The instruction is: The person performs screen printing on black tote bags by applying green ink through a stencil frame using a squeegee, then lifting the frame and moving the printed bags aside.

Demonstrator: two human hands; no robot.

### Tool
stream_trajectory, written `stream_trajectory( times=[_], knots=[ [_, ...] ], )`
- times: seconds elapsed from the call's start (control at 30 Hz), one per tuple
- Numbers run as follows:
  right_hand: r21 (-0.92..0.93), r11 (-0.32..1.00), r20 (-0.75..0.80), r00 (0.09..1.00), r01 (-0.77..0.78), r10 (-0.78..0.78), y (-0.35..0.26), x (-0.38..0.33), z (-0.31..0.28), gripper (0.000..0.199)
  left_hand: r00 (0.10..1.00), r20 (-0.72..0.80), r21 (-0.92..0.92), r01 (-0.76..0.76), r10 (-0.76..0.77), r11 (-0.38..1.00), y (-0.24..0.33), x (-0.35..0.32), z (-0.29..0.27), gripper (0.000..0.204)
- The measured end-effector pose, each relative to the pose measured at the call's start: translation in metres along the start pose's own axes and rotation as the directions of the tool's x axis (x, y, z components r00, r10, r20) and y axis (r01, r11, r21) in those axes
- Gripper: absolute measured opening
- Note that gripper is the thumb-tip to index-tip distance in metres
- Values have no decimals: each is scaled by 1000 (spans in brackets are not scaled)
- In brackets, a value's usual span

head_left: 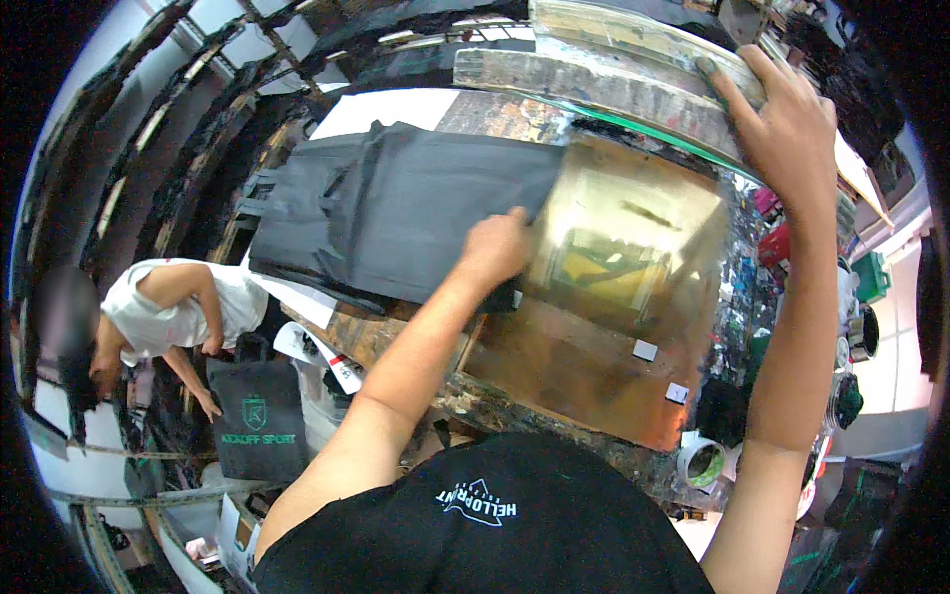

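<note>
A black fabric bag [426, 203] lies creased across the left part of the worktable, with its handles [259, 196] toward the far left. My left hand [498, 247] is closed at the bag's right edge, fingers curled in with the fabric apparently pinched in them. Right of the bag is a shiny brown board [594, 366] with glare over its upper part, and the bag's edge lies against it. My right hand [787, 124] grips the end of a tilted-up, stained wooden frame [604, 84] with a green strip along its lower edge.
At the left a person in a white shirt [188, 307] bends beside a black bag with a green print [259, 416]. Two small white squares, one of them a tab [645, 350], sit on the board. A cup with green ink [705, 463] stands at its near right corner. Several pots [864, 332] crowd the right side.
</note>
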State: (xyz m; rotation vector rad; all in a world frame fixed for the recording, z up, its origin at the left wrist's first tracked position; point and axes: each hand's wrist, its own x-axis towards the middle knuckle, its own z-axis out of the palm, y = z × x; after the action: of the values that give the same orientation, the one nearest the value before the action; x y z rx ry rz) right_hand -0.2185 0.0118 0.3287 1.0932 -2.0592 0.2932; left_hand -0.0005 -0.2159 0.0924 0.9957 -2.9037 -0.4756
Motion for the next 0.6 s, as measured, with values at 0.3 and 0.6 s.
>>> stream_trajectory(
  times=[0.3,0.6],
  knots=[
    [108,994,67,997,-33,26,-19,10,-15,63,770,-130,-307,-630,625,713,125,13,136,46],
    [148,982,282,957,-119,73,-10,14,-38,57,966,-76,256,-221,247,941,42,-35,98,99]
  ],
)
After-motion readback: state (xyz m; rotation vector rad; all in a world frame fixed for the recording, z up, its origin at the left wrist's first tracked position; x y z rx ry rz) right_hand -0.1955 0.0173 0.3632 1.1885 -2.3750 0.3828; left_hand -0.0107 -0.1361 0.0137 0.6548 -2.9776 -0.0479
